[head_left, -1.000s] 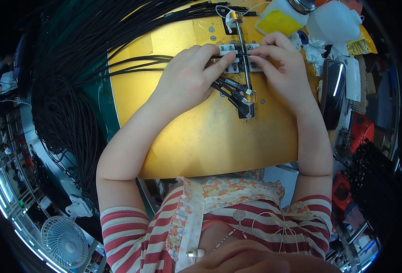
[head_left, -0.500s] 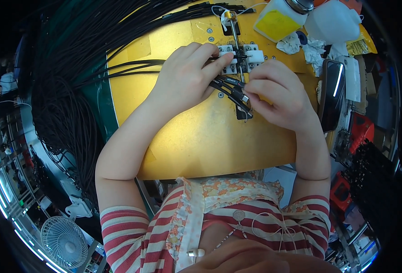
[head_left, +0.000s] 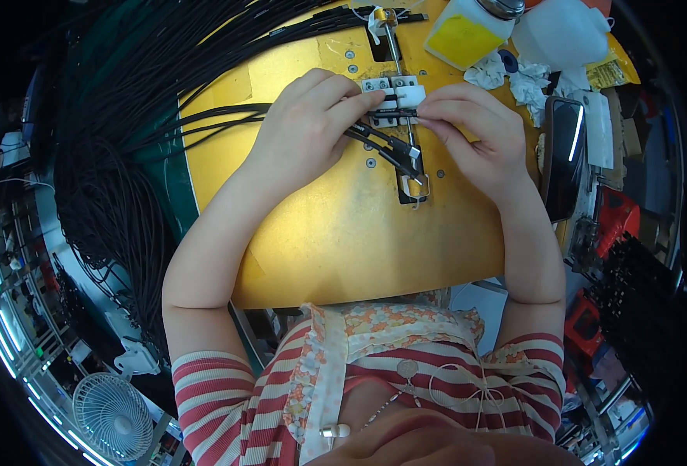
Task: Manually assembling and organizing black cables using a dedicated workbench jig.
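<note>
A bundle of black cables runs from the left under my left hand [head_left: 308, 128], which is closed around it. Its index finger reaches to the white clamp fixture [head_left: 411, 95] on the gold work plate [head_left: 343, 248]. The loose cable plugs [head_left: 396, 155] stick out below that hand, over the metal rod of the fixture. One black cable plug [head_left: 396, 113] lies level along the front of the fixture. My right hand [head_left: 479, 136] pinches the right end of this plug between thumb and fingertips. Part of the bundle is hidden in my left palm.
A large heap of black cables [head_left: 118, 179] covers the left side. At the back right stand a jar with a yellow label [head_left: 467, 35] and a white plastic bottle [head_left: 561, 35], with crumpled tissues [head_left: 526, 81] nearby. A dark phone-like device [head_left: 565, 159] lies at the right edge.
My right hand has moved up to the fixture and brought one plug level beside it. The two white blocks of the fixture, apart before, are now together. My left hand keeps its hold.
</note>
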The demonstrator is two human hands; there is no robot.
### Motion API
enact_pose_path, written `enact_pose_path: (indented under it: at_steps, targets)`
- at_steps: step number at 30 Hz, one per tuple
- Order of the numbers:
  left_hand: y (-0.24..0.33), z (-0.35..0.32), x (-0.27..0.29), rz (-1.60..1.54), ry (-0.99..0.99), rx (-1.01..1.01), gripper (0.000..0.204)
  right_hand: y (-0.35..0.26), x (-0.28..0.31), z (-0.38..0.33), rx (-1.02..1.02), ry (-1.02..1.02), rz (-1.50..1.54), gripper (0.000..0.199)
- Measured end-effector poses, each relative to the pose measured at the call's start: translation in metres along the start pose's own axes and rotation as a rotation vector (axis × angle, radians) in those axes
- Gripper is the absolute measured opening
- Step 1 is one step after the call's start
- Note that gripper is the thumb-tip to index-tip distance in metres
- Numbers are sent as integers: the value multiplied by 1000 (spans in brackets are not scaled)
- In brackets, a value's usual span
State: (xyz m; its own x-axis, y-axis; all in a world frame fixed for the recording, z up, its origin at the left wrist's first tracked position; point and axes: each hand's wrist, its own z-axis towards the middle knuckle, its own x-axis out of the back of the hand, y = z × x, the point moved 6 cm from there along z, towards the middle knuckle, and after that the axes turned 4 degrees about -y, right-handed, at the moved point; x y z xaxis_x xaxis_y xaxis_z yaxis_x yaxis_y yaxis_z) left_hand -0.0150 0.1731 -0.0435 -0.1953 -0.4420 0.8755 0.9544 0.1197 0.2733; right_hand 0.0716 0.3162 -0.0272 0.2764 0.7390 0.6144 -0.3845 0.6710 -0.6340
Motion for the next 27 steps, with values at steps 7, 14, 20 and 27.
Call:
enact_pose_path:
  at_steps: [7,14,20,27]
  targets:
    - [5,1,17,-283,-213,200,63,15,-1,0,-183,36,231,10]
    - [4,-3,-2,95,-193,60,48,31,-8,2,-232,72,19,8]
    - [3,-4,-7,134,-223,59,49,34,-11,-1,-314,27,34,9]
    - [3,-4,-8,93,-201,109,60,10,-6,1,-43,-91,-314,13]
